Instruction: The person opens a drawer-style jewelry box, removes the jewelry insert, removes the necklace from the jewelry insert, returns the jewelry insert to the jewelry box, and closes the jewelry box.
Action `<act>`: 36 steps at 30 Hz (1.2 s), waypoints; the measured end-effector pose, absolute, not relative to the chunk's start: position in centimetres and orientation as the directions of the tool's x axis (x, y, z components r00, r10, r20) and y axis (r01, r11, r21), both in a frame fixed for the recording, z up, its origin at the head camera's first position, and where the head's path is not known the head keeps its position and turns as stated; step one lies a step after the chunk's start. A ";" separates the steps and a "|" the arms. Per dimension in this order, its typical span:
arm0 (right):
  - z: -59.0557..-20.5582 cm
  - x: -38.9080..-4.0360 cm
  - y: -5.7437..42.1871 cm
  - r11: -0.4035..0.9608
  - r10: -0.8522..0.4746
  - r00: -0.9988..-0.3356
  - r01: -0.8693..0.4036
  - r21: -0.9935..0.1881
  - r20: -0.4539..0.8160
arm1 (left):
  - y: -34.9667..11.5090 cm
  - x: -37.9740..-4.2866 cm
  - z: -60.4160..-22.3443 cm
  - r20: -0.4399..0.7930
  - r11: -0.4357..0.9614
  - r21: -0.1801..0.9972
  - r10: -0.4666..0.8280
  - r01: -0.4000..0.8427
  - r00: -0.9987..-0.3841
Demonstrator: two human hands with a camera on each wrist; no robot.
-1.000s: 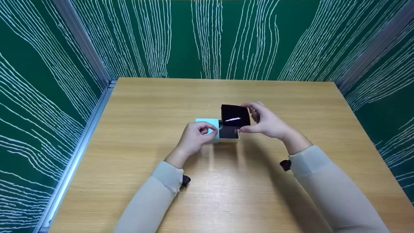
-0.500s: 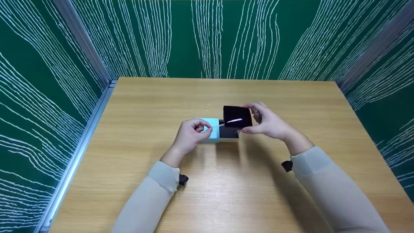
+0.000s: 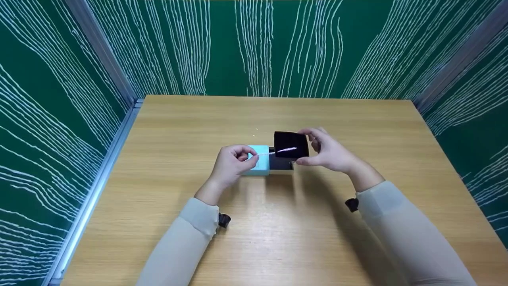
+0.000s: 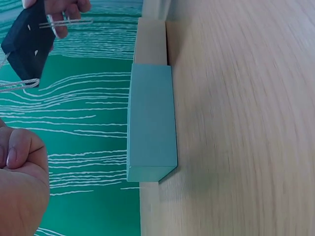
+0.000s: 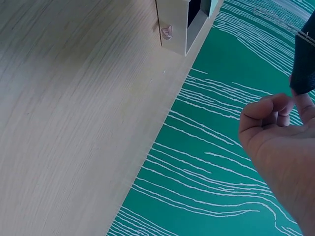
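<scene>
My left hand point(image 3: 233, 167) pinched a pale cord point(image 3: 266, 153) running to the glossy black pad point(image 3: 291, 143) my right hand point(image 3: 331, 151) gripped above the protruding drawer point(image 3: 280, 163) of a turquoise box point(image 3: 261, 167) on a wood-grain tabletop point(image 3: 270, 246). Green walls point(image 3: 222, 55) with wavy white lines met at grey metal posts point(image 3: 100, 45).

I see black insert point(image 3: 291, 142) in right hand point(image 3: 327, 150), whitish cord point(image 3: 265, 153) in left hand point(image 3: 234, 165), turquoise box cover point(image 4: 151, 115) below left grip, white-lined green wall point(image 3: 222, 47) beyond both.
</scene>
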State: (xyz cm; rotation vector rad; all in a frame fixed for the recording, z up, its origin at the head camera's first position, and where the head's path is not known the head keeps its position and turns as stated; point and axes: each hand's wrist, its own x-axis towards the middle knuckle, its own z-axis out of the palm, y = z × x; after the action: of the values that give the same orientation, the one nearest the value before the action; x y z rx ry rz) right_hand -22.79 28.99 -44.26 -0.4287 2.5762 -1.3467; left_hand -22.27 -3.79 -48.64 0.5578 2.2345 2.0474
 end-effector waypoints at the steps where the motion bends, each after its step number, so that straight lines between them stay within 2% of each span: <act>1: -44.3 -22.8 29.0 0.546 -0.344 -0.938 -0.160 -0.822 -0.047 | -3.8 -22.3 -48.6 0.197 0.052 0.974 0.302 0.222 -0.933; 22: -44.5 -22.8 29.0 0.608 -0.331 -0.942 -0.172 -0.775 -0.050 | -4.1 -22.0 -48.6 0.230 0.037 0.965 0.348 0.259 -0.909; 36: -45.0 -22.9 29.0 0.609 -0.325 -0.945 -0.176 -0.773 -0.041 | -4.2 -22.0 -48.7 0.247 0.023 0.963 0.328 0.269 -0.912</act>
State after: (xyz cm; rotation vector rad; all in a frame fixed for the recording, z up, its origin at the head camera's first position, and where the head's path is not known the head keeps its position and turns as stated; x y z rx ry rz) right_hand -22.86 28.98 -44.99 -0.4181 2.6558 -1.2469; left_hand -22.04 -4.24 -48.67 0.6473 2.2143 2.0662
